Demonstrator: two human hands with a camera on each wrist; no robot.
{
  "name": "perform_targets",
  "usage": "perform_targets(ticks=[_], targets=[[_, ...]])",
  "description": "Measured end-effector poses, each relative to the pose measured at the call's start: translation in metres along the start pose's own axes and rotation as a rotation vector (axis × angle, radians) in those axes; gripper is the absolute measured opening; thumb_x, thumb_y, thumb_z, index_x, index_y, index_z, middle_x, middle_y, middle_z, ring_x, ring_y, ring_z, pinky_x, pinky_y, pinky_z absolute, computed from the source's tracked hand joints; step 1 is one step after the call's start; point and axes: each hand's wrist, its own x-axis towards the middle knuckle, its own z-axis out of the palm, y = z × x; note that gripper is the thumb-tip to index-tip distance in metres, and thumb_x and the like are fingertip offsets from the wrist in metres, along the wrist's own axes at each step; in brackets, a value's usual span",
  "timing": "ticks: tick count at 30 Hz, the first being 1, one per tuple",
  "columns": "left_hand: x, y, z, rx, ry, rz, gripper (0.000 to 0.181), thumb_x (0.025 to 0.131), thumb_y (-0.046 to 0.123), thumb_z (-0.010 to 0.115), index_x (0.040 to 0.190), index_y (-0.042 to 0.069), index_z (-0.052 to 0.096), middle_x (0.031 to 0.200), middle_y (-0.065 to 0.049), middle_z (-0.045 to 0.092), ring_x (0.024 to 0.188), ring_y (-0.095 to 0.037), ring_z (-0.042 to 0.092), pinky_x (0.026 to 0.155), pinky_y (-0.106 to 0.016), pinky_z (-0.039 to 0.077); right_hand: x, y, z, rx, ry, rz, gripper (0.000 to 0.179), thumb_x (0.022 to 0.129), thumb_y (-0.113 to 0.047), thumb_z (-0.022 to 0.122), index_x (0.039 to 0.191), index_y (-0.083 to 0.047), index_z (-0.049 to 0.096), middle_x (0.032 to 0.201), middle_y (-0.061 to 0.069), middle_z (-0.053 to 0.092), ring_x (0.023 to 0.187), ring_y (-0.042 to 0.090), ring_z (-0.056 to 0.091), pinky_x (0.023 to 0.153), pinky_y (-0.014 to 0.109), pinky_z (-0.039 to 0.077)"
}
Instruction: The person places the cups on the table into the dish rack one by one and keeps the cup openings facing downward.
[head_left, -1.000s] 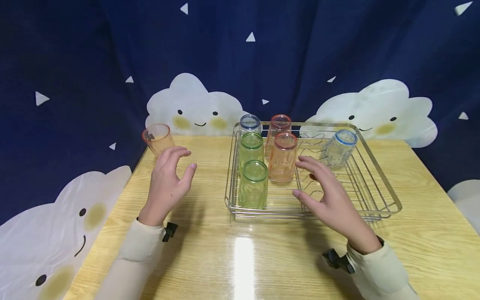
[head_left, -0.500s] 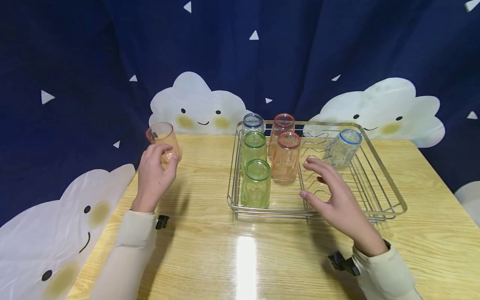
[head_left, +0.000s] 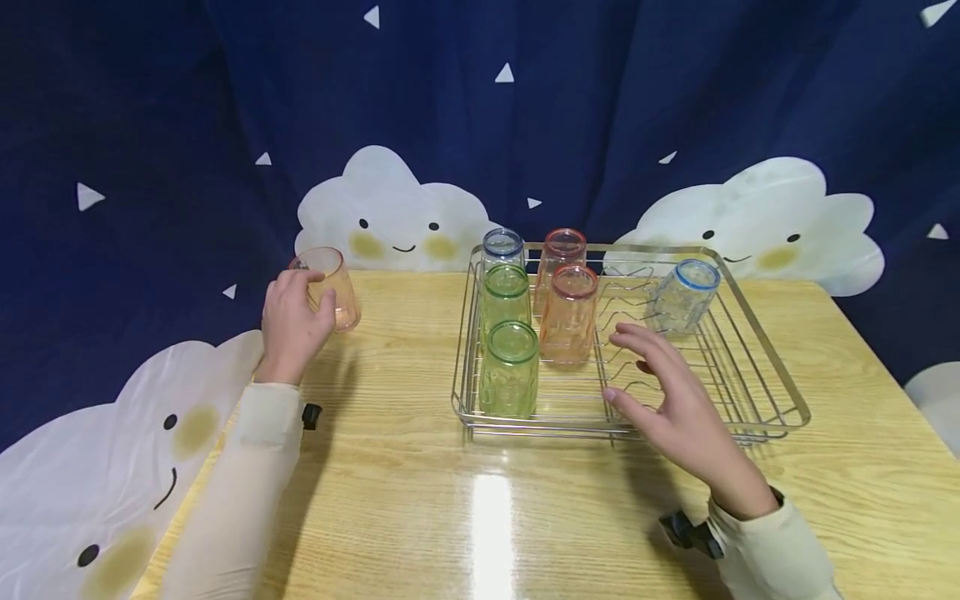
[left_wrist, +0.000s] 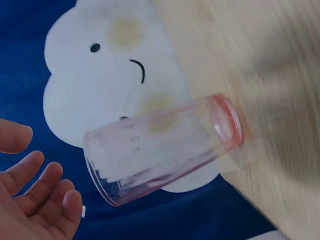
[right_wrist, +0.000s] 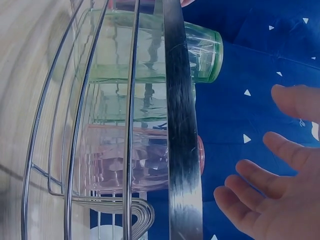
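Note:
At the table's left, a clear orange-pink drinking glass (head_left: 342, 292) stands upright, mouth up. My left hand (head_left: 291, 323) is beside its upper part, with thumb and fingers loosely bent; the left wrist view shows a gap between the fingertips and the glass (left_wrist: 155, 150). Over the front of a wire dish rack (head_left: 768, 367), my right hand (head_left: 690, 417) hovers with fingers spread and nothing in them. Upside down in the rack's left part stand a front green glass (head_left: 510, 383), another green glass (head_left: 506, 308) and an orange glass (head_left: 567, 329).
Further back in the rack are a dark-blue-rimmed glass (head_left: 502, 244) and a red-rimmed glass (head_left: 564, 243). A light blue glass (head_left: 681, 304) leans at the rack's right. The wooden table (head_left: 405, 500) meets a dark blue curtain (head_left: 450, 83) behind.
My left hand has moved left and slightly forward, coming alongside the upright glass. My right hand has stayed nearly in place, and the glasses in the rack have not moved.

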Motion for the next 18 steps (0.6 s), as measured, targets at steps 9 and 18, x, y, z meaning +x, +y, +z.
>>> perform_targets(ticks=[9, 18], targets=[[0.013, -0.011, 0.003, 0.052, -0.035, -0.056, 0.034, 0.093, 0.018, 0.057, 0.120, -0.004, 0.063, 0.126, -0.026, 0.060, 0.116, -0.044, 0.050, 0.097, -0.056, 0.042, 0.000, 0.002, 0.002, 0.018, 0.000, -0.011, 0.063, 0.081, 0.002, 0.074, 0.139, -0.010, 0.053, 0.148, 0.011, 0.049, 0.133, 0.003, 0.042, 0.097, 0.006, 0.036], [0.012, -0.024, 0.008, 0.124, -0.045, -0.042, 0.034, 0.093, 0.015, 0.056, 0.121, -0.003, 0.060, 0.135, -0.022, 0.057, 0.120, -0.043, 0.049, 0.093, -0.059, 0.046, -0.001, 0.000, 0.003, 0.022, -0.010, -0.003, 0.062, 0.083, 0.001, 0.074, 0.140, -0.011, 0.053, 0.149, 0.010, 0.048, 0.132, -0.002, 0.041, 0.097, 0.004, 0.037]])
